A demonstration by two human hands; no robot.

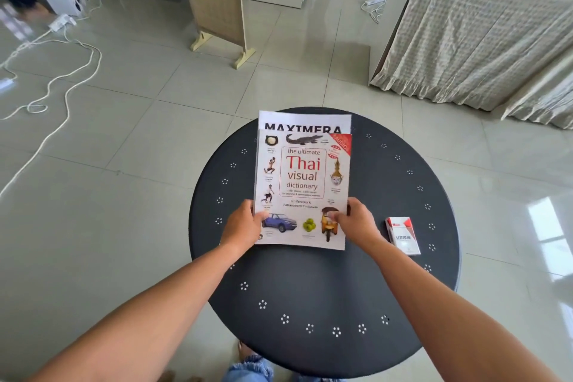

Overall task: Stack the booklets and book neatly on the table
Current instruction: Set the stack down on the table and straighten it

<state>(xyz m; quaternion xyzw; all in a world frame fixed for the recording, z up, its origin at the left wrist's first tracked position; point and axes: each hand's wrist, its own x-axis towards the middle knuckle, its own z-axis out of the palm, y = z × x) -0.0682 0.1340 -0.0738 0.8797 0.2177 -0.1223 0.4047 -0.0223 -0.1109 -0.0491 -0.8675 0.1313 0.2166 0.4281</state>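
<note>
Round black table [325, 288] on a pale tiled floor [139, 139]; white cables [62, 77] trail across the tiles at far left, and a cloth-draped piece of furniture [483, 28] stands at far right.

Your left hand [245, 223] pinches the lower left edge of the book [302, 192], thumb on the cover, fingers hidden beneath. The book, a Thai visual dictionary, lies face up near the table's middle, on top of a white booklet [305, 121] whose far strip, with a black printed title, shows beyond the book's top edge. Your right hand [356, 220] grips the lower right edge the same way, thumb over the cover.

Progress, as judged: the pile looks essentially built, book on top. The side edges line up closely; the booklet overhangs only at the far end. What seems left is a final squaring and letting go.

To the right, well apart from the pile, lies a small red and white pack [403, 236].

Not readable: how many booklets sit under the book; only one top sheet shows. Whether the book rests flat or is slightly lifted at your end, you cannot tell.
</note>
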